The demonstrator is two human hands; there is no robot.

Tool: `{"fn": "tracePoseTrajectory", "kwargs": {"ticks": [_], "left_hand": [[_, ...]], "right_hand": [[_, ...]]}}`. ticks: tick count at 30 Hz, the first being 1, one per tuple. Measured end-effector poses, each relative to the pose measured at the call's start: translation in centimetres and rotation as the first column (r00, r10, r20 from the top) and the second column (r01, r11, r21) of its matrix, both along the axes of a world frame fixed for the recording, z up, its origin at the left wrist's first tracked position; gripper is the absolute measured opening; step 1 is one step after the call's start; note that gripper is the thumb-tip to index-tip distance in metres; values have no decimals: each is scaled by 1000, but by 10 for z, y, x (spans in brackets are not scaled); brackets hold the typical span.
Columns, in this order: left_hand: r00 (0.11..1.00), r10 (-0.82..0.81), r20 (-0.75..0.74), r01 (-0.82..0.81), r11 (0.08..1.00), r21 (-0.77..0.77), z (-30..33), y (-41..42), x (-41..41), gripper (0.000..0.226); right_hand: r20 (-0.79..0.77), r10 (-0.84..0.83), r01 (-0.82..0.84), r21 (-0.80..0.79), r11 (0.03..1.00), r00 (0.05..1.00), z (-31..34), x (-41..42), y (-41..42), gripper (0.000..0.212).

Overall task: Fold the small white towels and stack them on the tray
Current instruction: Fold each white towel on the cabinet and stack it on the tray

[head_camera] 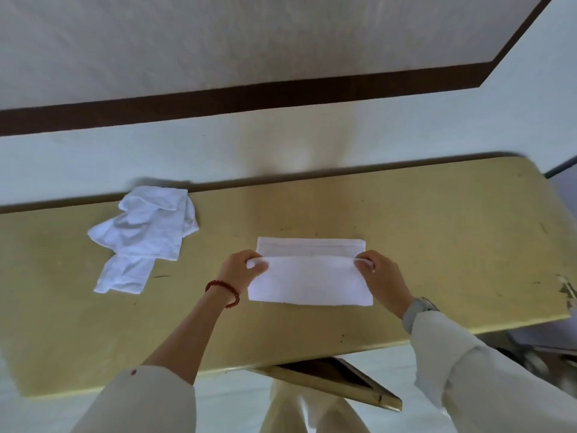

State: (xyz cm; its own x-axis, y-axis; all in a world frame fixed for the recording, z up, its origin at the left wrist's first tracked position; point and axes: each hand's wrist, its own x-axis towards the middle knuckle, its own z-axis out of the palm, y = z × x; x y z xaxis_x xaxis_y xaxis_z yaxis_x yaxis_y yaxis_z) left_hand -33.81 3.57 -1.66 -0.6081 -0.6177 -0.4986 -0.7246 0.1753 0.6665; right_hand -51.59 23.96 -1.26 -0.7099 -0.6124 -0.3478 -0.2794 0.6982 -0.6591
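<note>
A small white towel (309,281) lies on the yellow table (437,245), its near half doubled over the far half, leaving a far strip uncovered. My left hand (242,268) pinches the folded layer's left corner. My right hand (379,278) pinches its right corner. A loose heap of crumpled white towels (146,232) sits at the far left of the table, apart from both hands. No tray shows in this view.
The table's far edge runs along a pale wall with a dark brown band (281,95). Its right end has chipped paint (566,292). A slanted table brace (337,381) sticks out under the near edge, above my legs.
</note>
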Motion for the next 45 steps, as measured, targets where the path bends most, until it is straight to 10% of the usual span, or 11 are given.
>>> {"fn": "tracePoseTrajectory", "kwargs": {"ticks": [12,31,34,38,45], "left_hand": [[971,237,2,-234,960,-157,-42,-15,-47,18],[971,238,22,-224,938,-266,-56,-19,-49,28],[999,-23,-28,0,773,-635,-56,0,-37,33],[881,-468,70,350,543,-763,-74,39,-32,38],[853,-367,371,522,598,-608,-106,38,-29,55]], "right_hand": [[-13,-249,248,-21,968,968,-45,-25,-38,19],[-263,-208,203,-48,978,942,-70,-30,-46,29],[-608,-35,13,-41,999,793,-65,-16,-35,29],[-625,280,-280,100,955,729,-81,22,-33,39],[-483,490,-334,375,865,726,-111,15,-22,49]]}}
